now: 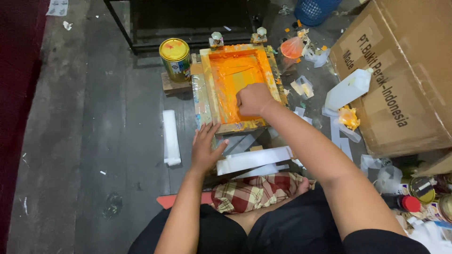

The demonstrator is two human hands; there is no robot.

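A wooden screen frame (240, 126) with a mesh covered in orange ink lies on the floor in front of me. My right hand (254, 99) is curled into a fist and rests on the inked mesh near the frame's front right; anything inside the fist is hidden. My left hand (205, 148) lies flat with fingers spread, pressing on the frame's near-left corner. Long white strips (254, 160) lie just below the frame, above a red plaid cloth (254, 190) on my lap.
A yellow-lidded tin can (175, 59) stands left of the frame. A white block (171, 136) lies on the dark floor at left. At right are a large cardboard box (405, 70), a white plastic bottle (348, 88), crumpled bags, and a red-capped bottle (405, 203). A blue basket (315, 9) stands behind.
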